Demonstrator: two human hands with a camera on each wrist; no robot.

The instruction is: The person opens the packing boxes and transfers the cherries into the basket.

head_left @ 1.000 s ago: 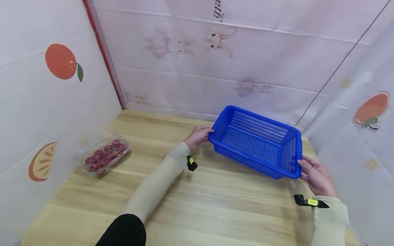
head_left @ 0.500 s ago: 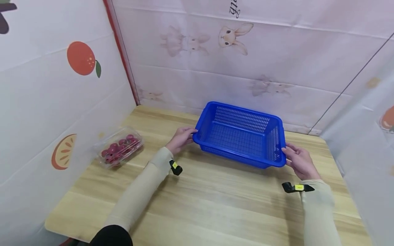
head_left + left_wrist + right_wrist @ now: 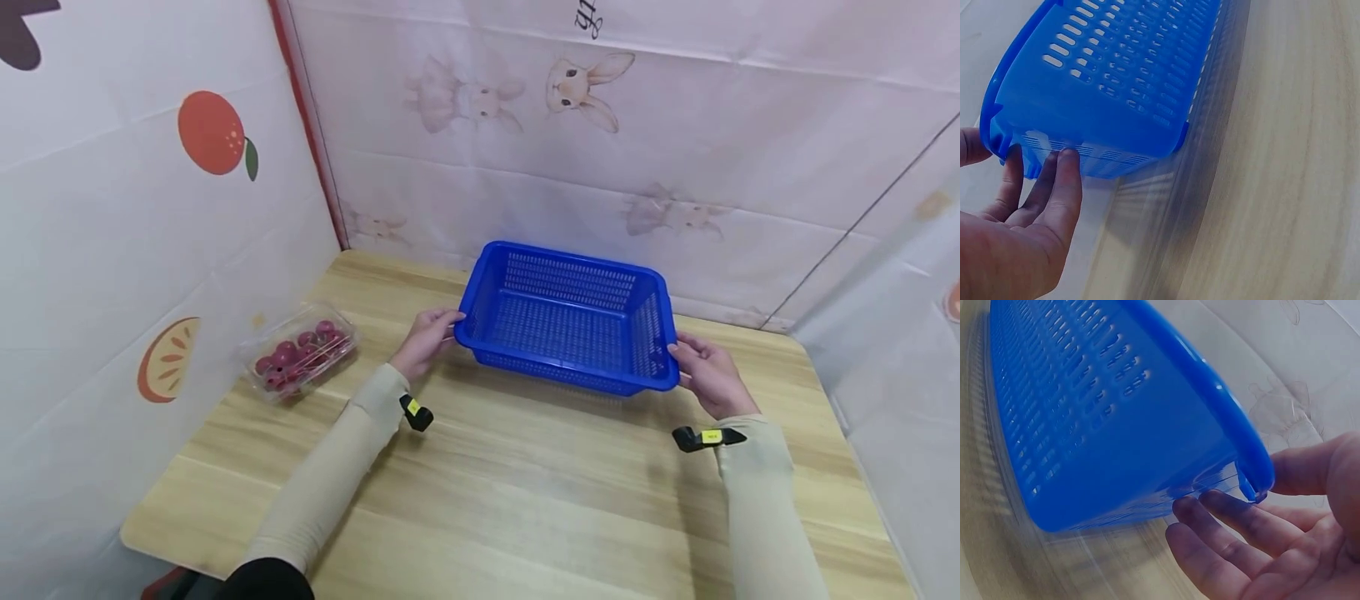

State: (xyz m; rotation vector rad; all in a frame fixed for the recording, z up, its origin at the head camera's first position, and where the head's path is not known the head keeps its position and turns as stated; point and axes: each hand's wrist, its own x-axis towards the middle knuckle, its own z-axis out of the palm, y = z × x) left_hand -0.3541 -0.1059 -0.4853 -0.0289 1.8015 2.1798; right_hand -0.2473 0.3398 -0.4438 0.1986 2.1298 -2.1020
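A blue plastic basket point(image 3: 562, 329) with slotted walls and floor is near the back of the table, its inside bare. My left hand point(image 3: 425, 340) pinches the rim at its left end. In the left wrist view the thumb of that hand point(image 3: 1019, 250) is over the rim and several fingertips press the outer wall. On the opposite end my right hand point(image 3: 711, 375) grips the rim. The right wrist view shows this hand point(image 3: 1285, 544) with its thumb on the rim and fingers under it against the wall.
A clear plastic box point(image 3: 300, 352) of dark red round fruit sits at the table's left side. The wooden table point(image 3: 517, 492) is bordered by a printed back curtain point(image 3: 540, 167) and side curtains. Black wrist cameras sit on both sleeves.
The basket, held in both hands, has shifted left along the back of the table and turned slightly straighter to the back curtain. The head view has turned a little too. The fruit box stays put.
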